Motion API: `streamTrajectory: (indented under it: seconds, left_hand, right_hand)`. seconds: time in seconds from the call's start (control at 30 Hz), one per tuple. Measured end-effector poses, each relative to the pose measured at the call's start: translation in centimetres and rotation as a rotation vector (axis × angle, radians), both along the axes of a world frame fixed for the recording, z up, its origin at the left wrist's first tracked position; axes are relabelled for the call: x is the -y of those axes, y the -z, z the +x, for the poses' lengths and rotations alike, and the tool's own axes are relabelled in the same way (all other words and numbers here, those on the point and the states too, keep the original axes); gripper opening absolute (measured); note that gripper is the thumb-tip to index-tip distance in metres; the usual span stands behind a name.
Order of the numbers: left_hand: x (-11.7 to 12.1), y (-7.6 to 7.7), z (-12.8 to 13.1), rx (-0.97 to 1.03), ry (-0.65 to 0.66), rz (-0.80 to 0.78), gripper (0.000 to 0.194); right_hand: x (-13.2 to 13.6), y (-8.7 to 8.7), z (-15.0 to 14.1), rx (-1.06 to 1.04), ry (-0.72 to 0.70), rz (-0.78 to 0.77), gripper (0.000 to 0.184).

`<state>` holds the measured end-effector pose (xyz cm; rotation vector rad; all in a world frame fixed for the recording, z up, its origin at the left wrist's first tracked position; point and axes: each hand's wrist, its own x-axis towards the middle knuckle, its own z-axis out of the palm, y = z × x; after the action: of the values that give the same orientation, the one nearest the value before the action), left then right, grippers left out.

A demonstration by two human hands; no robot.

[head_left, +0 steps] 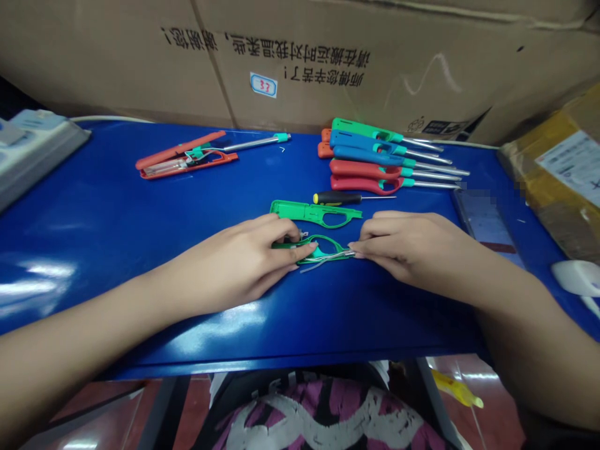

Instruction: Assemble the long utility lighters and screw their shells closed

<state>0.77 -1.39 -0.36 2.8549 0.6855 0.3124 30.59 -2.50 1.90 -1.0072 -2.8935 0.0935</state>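
Between my hands lies the opened green half-shell of a long-neck lighter [329, 242], with a teal trigger part and thin wires in it. My left hand [262, 259] pinches its handle end, the thumb pressing near the teal part. At the neck end, the fingers of my right hand [403, 244] are closed on the tip and the wires, and cover what lies under them. Just beyond sits the matching green half-shell [316, 213], inner side up. A black and yellow screwdriver [337, 198] lies behind that.
Several assembled lighters [368, 169] in green, blue, red and orange are piled at the back right. An opened red lighter [187, 159] lies back left. A big cardboard box [140, 75] walls off the rear; a taped box [557, 169] stands right. The blue table [117, 231] has a near edge.
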Motion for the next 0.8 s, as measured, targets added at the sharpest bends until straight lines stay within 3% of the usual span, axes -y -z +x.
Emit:
streamTrajectory:
  seconds: [0.53, 0.8]
  left_hand:
    - [-0.11, 0.01, -0.01, 0.005, 0.001, -0.018, 0.039]
    - [0.11, -0.22, 0.04, -0.013, -0.003, 0.029, 0.039]
  right_hand:
    - [0.38, -0.17, -0.44, 0.101, 0.012, 0.030, 0.026]
    - [-0.34, 0.27, -0.43, -0.226, 0.094, -0.300, 0.015]
